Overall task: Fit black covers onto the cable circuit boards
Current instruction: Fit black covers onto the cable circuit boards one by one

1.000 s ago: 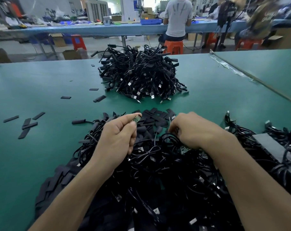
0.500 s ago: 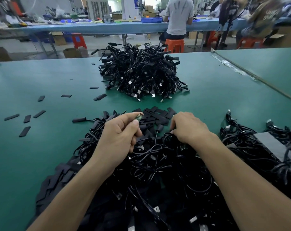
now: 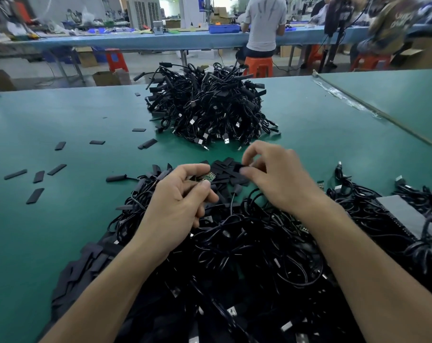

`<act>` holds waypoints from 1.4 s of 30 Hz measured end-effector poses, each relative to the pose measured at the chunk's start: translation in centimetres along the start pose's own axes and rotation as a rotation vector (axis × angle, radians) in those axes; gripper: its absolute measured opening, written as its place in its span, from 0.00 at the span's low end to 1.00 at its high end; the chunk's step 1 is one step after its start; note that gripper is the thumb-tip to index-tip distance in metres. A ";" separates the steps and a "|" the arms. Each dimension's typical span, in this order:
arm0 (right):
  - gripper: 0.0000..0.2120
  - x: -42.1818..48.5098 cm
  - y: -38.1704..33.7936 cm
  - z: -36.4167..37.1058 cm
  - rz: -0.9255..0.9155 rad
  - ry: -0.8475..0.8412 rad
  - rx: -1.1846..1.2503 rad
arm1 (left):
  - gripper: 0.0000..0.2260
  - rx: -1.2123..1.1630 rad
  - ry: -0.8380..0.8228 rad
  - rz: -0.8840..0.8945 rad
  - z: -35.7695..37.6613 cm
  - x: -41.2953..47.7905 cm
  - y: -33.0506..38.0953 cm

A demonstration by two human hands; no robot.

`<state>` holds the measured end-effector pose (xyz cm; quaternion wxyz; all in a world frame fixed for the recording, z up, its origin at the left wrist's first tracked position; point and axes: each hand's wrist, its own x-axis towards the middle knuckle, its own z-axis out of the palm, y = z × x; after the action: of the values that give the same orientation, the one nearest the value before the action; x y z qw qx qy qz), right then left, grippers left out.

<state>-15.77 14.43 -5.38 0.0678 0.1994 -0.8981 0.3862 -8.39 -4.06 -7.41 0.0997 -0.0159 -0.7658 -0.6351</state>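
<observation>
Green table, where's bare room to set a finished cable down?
Bare mat lies right of the far cable pile, up to the taped seam, and in the far left corner of the table. Loose covers dot the left side; the near cable heap is crowded.

green table (image 3: 61, 115) | blue bench (image 3: 135, 42); orange stools (image 3: 258, 66); grey floor (image 3: 36, 75)
</observation>
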 end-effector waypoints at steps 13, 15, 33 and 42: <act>0.13 -2.7 -0.7 1.4 -0.052 -0.139 0.609 | 0.05 -0.095 -0.011 -0.014 -0.2 0.1 -0.2; 0.14 -2.8 -0.7 1.5 -0.052 -0.124 0.597 | 0.05 -0.091 -0.015 -0.015 -0.3 0.1 -0.2; 0.07 -2.3 0.3 1.1 -0.097 0.048 0.579 | 0.07 -0.109 -0.017 -0.013 -0.4 0.0 0.0; 0.04 -2.3 0.5 1.0 -0.104 0.002 0.584 | 0.07 -0.073 -0.018 -0.018 -0.5 0.0 -0.1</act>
<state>-13.86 14.69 -7.00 0.0281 0.2558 -0.7374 0.6246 -8.30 -4.54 -7.39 0.0863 -0.0186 -0.7430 -0.6634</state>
